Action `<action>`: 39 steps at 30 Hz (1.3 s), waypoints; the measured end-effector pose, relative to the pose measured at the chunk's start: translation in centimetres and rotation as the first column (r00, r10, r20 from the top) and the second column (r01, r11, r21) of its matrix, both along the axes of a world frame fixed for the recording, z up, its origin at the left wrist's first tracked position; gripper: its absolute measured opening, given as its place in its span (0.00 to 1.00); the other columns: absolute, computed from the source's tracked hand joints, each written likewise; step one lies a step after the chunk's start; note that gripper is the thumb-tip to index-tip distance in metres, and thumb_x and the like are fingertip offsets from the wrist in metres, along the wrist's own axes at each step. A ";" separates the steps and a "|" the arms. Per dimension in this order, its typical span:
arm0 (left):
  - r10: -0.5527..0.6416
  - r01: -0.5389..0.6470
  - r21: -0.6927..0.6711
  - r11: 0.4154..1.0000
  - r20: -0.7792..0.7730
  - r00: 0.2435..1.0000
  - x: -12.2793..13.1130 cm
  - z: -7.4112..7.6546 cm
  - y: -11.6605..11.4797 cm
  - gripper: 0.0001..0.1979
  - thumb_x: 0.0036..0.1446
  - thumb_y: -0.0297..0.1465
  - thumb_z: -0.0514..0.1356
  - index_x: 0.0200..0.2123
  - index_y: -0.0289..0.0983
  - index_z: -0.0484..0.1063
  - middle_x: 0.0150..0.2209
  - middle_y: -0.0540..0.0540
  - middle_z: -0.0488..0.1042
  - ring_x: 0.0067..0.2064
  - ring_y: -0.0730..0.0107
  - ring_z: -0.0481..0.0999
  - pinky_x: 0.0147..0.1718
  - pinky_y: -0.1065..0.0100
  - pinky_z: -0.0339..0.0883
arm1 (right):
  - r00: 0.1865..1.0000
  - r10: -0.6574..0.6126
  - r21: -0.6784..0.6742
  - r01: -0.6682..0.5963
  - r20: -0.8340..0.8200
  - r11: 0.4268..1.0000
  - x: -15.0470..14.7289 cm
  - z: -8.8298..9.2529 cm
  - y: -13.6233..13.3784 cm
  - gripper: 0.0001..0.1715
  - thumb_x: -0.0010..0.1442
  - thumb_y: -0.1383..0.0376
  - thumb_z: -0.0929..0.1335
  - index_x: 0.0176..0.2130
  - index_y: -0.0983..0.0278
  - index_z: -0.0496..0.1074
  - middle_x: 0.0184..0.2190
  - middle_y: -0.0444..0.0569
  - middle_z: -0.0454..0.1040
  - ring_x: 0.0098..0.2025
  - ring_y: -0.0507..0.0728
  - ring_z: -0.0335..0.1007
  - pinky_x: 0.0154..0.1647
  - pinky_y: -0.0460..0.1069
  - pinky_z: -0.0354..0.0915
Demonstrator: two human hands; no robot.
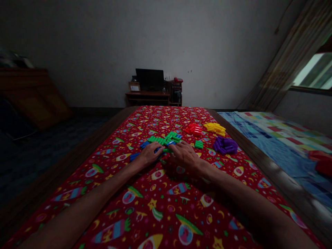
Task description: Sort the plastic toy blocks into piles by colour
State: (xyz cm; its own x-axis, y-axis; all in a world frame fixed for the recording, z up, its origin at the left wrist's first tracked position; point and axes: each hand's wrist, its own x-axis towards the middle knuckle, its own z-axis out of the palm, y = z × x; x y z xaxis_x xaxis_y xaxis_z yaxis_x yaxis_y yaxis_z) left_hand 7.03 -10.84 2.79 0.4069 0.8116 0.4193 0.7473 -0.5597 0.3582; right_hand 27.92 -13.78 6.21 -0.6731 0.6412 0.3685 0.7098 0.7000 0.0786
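My left hand (pixel 149 154) and my right hand (pixel 183 156) meet over the middle of the bed-like surface, fingers bent. A blue plastic tube (pixel 157 149) shows between the left thumb and fingers. A short green plastic tube (pixel 167 150) lies at the right fingertips, which look closed on it. Just beyond both hands is a cluster of green tubes (pixel 169 137) with blue ones among them. More blue tubes (pixel 134 157) lie beside the left hand. A small green group (pixel 199 144) sits right of the right hand. The undersides of both hands are hidden.
Red tubes (pixel 193 129), yellow tubes (pixel 215 128) and purple tubes (pixel 225 145) lie in separate piles at the right. Red patterned cloth (pixel 155 193) covers the surface, with a dark wooden edge (pixel 272 166). A desk with a monitor (pixel 149 79) stands at the far wall.
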 end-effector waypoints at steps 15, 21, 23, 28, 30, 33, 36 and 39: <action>-0.046 0.047 0.054 0.997 -0.009 0.999 -0.1 -0.7 0.0 0.15 0.62 0.37 0.50 0.36 0.38 0.74 0.36 0.43 0.76 0.38 0.63 0.74 0.41 0.62 0.69 | 0.866 -0.492 -0.131 0.480 -0.091 0.868 7.8 1.7 4.5 0.15 0.61 0.65 0.63 0.43 0.66 0.76 0.39 0.57 0.77 0.39 0.57 0.70 0.37 0.47 0.59; -0.026 0.028 0.068 0.997 -0.040 0.999 -0.1 -1.0 0.0 0.15 0.63 0.37 0.50 0.37 0.37 0.74 0.36 0.42 0.75 0.39 0.62 0.75 0.41 0.62 0.69 | 0.981 -0.187 -0.172 0.175 -0.056 0.969 4.2 1.7 5.6 0.18 0.62 0.67 0.61 0.47 0.67 0.74 0.35 0.54 0.77 0.34 0.54 0.69 0.34 0.46 0.59; -0.029 0.031 0.078 0.996 -0.037 0.999 -0.1 -0.9 0.0 0.15 0.62 0.37 0.50 0.37 0.37 0.74 0.35 0.43 0.75 0.38 0.63 0.74 0.41 0.62 0.69 | 0.992 -0.124 -0.217 0.126 0.024 0.968 2.4 1.2 6.1 0.18 0.60 0.67 0.63 0.49 0.65 0.73 0.36 0.54 0.77 0.34 0.54 0.69 0.33 0.46 0.58; -0.043 0.046 0.090 0.995 -0.036 0.998 0.0 -0.7 -0.2 0.13 0.62 0.36 0.51 0.35 0.38 0.74 0.34 0.44 0.75 0.37 0.63 0.74 0.40 0.62 0.70 | 0.995 -0.096 -0.143 0.099 0.022 0.985 0.8 -0.4 6.8 0.18 0.60 0.70 0.63 0.48 0.66 0.73 0.37 0.54 0.76 0.37 0.54 0.69 0.36 0.46 0.59; -0.039 0.042 0.087 0.995 -0.038 0.999 0.0 -0.8 -0.3 0.13 0.62 0.35 0.51 0.35 0.37 0.74 0.34 0.43 0.75 0.37 0.63 0.74 0.40 0.61 0.70 | 0.996 -0.083 -0.110 0.078 -0.042 0.991 1.6 0.0 6.9 0.18 0.60 0.68 0.62 0.48 0.66 0.74 0.37 0.54 0.77 0.37 0.55 0.68 0.36 0.46 0.59; -0.025 0.028 0.079 0.996 -0.035 0.999 0.1 -0.8 -0.4 0.14 0.63 0.36 0.50 0.37 0.37 0.74 0.36 0.42 0.75 0.39 0.62 0.74 0.41 0.61 0.69 | 0.989 -0.135 -0.119 0.127 -0.064 0.985 3.5 2.0 6.9 0.19 0.62 0.64 0.62 0.49 0.66 0.73 0.35 0.53 0.77 0.34 0.54 0.68 0.33 0.46 0.57; -0.025 0.028 0.064 0.998 -0.042 0.999 0.1 -0.7 -0.5 0.15 0.63 0.37 0.50 0.38 0.37 0.74 0.37 0.42 0.75 0.39 0.62 0.74 0.42 0.62 0.69 | 0.964 -0.265 -0.165 0.266 0.030 0.950 5.4 4.0 6.7 0.18 0.63 0.62 0.61 0.44 0.67 0.77 0.32 0.55 0.77 0.31 0.54 0.68 0.30 0.46 0.54; -0.042 0.044 0.053 0.998 -0.035 0.998 0.1 -0.4 -0.5 0.15 0.63 0.37 0.50 0.37 0.37 0.74 0.36 0.42 0.75 0.39 0.62 0.74 0.42 0.61 0.69 | 0.931 -0.337 -0.247 0.362 0.137 0.899 6.8 4.7 6.4 0.15 0.62 0.65 0.64 0.39 0.68 0.78 0.34 0.56 0.78 0.31 0.54 0.68 0.29 0.46 0.54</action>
